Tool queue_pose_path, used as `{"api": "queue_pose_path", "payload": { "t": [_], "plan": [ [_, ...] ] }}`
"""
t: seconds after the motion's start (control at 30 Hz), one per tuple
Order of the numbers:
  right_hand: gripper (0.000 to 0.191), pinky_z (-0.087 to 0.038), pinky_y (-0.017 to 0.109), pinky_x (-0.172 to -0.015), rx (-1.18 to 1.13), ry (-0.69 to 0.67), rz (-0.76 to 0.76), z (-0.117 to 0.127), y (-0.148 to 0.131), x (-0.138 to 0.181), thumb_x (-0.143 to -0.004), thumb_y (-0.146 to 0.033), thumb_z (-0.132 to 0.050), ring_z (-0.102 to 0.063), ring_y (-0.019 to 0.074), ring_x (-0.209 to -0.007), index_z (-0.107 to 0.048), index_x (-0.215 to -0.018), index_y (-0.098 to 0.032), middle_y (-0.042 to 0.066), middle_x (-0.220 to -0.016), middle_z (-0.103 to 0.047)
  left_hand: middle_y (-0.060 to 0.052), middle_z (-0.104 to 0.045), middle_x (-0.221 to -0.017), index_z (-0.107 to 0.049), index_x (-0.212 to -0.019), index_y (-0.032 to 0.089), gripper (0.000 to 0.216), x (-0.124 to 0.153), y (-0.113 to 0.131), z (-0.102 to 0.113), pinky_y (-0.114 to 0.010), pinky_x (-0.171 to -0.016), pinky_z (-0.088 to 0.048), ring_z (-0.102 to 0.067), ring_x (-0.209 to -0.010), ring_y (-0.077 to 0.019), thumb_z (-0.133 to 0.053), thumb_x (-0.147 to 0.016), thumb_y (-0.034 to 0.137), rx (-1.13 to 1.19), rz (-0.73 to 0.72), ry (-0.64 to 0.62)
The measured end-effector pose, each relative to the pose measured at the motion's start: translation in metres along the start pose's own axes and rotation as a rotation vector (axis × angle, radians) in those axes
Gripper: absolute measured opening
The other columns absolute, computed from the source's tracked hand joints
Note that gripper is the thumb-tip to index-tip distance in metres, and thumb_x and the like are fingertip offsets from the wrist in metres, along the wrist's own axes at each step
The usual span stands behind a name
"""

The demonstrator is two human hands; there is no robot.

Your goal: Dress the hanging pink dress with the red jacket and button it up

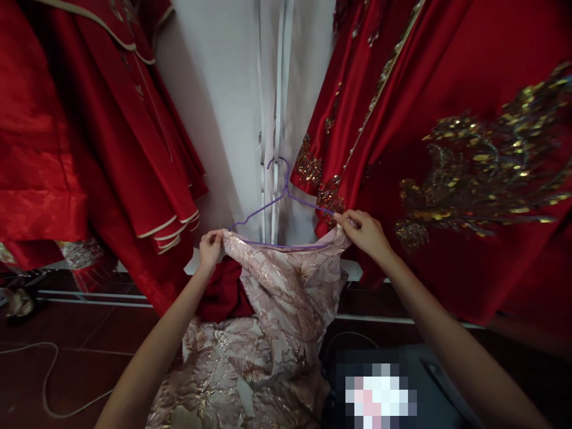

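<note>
A pale pink brocade garment (272,316) with a gold floral pattern hangs down in front of me from a purple wire hanger (281,202). My left hand (210,247) pinches the garment's upper left corner at the hanger's left end. My right hand (364,231) grips the upper right corner together with the hanger's right end. Both hands are closed on the fabric. The hanger's hook points up, free in the air before the white wall (223,107).
Red satin gowns hang on both sides: a plain one with cream trim (102,149) on the left, a gold-sequinned one (469,167) on the right. A red cloth (223,295) lies behind the pink garment. A white cord (49,381) trails across the dark floor.
</note>
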State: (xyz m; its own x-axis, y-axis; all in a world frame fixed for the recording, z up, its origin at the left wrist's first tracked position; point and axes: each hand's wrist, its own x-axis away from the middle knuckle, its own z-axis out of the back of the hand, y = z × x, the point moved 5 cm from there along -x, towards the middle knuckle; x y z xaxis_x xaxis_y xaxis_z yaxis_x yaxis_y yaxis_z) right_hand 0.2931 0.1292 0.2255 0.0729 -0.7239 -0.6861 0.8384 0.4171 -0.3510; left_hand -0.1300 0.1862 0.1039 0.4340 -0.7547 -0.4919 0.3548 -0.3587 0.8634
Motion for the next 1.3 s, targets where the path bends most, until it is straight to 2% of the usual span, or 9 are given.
{"api": "queue_pose_path", "payload": {
  "t": [0.17,0.27,0.37,0.43,0.5,0.67,0.93,1.1,1.3],
  "plan": [
    [0.042,-0.038,0.029,-0.064,-0.045,-0.02,-0.017,-0.01,0.0,0.006,-0.085,-0.056,-0.039,-0.05,0.0178,-0.064,-0.056,-0.067,-0.023,0.001,-0.064,-0.055,-0.007,-0.065,-0.098,-0.071,-0.082,0.02,0.027,-0.014,0.067,-0.027,-0.032,-0.09,-0.043,-0.058,-0.097,-0.0202,-0.061,-0.073,0.043,-0.034,-0.206,-0.21],
    [0.041,-0.038,0.029,-0.066,-0.045,-0.007,-0.016,-0.011,-0.002,0.009,-0.085,-0.055,-0.039,-0.05,0.0178,-0.066,-0.056,-0.067,-0.023,0.002,-0.064,-0.055,-0.007,-0.065,-0.104,-0.069,-0.091,0.017,0.031,-0.004,0.078,-0.03,-0.033,-0.094,-0.041,-0.058,-0.099,-0.0198,-0.052,-0.079,0.041,0.038,-0.181,-0.268],
    [0.04,-0.037,0.029,-0.066,-0.04,-0.005,-0.015,-0.01,-0.003,0.009,-0.086,-0.054,-0.04,-0.05,0.0178,-0.066,-0.055,-0.067,-0.023,0.002,-0.065,-0.054,-0.009,-0.063,-0.109,-0.058,-0.112,0.018,0.039,0.012,0.051,-0.007,-0.035,-0.09,-0.044,-0.059,-0.099,-0.0199,-0.049,-0.08,0.038,0.074,-0.086,-0.291],
    [0.039,-0.037,0.028,-0.065,-0.04,-0.011,-0.018,-0.01,-0.004,0.007,-0.086,-0.053,-0.04,-0.05,0.0175,-0.066,-0.053,-0.066,-0.022,0.001,-0.065,-0.054,-0.009,-0.059,-0.117,-0.052,-0.119,0.02,0.055,0.023,0.024,0.015,-0.036,-0.093,-0.043,-0.055,-0.107,-0.0218,-0.063,-0.068,0.037,-0.024,-0.096,-0.426],
    [0.039,-0.037,0.028,-0.066,-0.035,-0.009,-0.022,-0.012,-0.005,0.007,-0.086,-0.053,-0.04,-0.05,0.0174,-0.067,-0.052,-0.065,-0.022,0.001,-0.064,-0.053,-0.009,-0.061,-0.114,-0.063,-0.102,0.021,0.054,0.031,-0.002,0.039,-0.039,-0.098,-0.039,-0.054,-0.108,-0.0259,-0.075,-0.052,0.038,-0.196,-0.126,-0.535],
    [0.041,-0.036,0.029,-0.067,0.008,0.021,-0.017,-0.019,-0.008,0.008,-0.088,-0.052,-0.036,-0.048,0.0174,-0.065,-0.048,-0.062,-0.022,0.002,-0.061,-0.05,-0.006,-0.07,-0.08,-0.069,-0.074,0.025,0.032,0.02,-0.024,0.07,-0.032,-0.075,-0.05,-0.063,-0.078,-0.0247,-0.061,-0.063,0.054,-0.286,-0.059,-0.586],
    [0.044,-0.036,0.028,-0.064,-0.003,0.001,-0.011,-0.01,-0.013,0.008,-0.087,-0.055,-0.035,-0.047,0.0173,-0.062,-0.049,-0.06,-0.022,0.001,-0.059,-0.048,-0.009,-0.066,-0.07,-0.065,-0.076,0.021,0.022,-0.039,0.07,0.012,-0.032,-0.066,-0.043,-0.061,-0.064,-0.0256,-0.051,-0.077,0.038,-0.619,-0.231,-0.132],
    [0.047,-0.031,0.026,-0.055,0.011,-0.097,-0.02,0.004,-0.047,0.027,-0.086,-0.056,-0.037,-0.044,0.0133,-0.054,-0.048,-0.057,-0.02,0.0,-0.059,-0.05,-0.009,-0.062,-0.068,-0.061,-0.076,0.018,0.021,-0.014,0.153,-0.042,-0.031,-0.07,-0.04,-0.06,-0.07,-0.0252,-0.048,-0.082,0.034,-0.522,-0.391,-0.153],
    [0.051,-0.033,0.025,-0.053,-0.131,-0.222,-0.03,0.007,-0.053,0.023,-0.085,-0.058,-0.037,-0.045,0.0129,-0.053,-0.051,-0.055,-0.019,-0.001,-0.053,-0.048,-0.004,-0.052,-0.06,-0.054,-0.079,0.017,0.02,0.013,0.192,-0.046,-0.031,-0.071,-0.039,-0.056,-0.067,-0.0228,-0.049,-0.083,0.036,-0.424,-0.41,-0.223]
  ]
}}
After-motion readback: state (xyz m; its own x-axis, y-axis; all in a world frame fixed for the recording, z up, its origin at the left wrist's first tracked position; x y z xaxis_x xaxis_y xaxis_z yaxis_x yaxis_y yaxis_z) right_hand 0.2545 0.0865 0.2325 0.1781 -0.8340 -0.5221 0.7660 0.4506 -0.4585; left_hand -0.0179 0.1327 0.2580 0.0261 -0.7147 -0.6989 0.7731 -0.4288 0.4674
